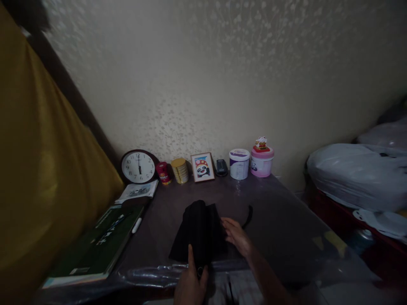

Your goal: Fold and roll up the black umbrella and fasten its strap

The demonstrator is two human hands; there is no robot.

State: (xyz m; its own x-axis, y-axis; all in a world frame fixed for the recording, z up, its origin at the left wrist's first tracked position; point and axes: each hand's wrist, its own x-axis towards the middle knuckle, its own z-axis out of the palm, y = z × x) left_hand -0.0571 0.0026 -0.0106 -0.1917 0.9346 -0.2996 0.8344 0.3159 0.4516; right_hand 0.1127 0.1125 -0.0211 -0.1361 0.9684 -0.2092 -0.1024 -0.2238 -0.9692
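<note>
A folded black umbrella (199,231) lies on the dark table (280,220) in front of me, its strap curling out at the right. My left hand (190,283) is at the table's near edge, closed round the umbrella's near end with the thumb up. My right hand (237,235) rests with fingers stretched flat on the umbrella's right side.
Along the wall stand a round clock (138,167), a red tin (163,173), a gold tin (180,170), a framed panda picture (202,167), a small dark device (221,167), a white tub (239,163) and a pink tub (261,161). Books (98,245) lie left. Yellow curtain (38,178) left; bagged bundles (356,173) right.
</note>
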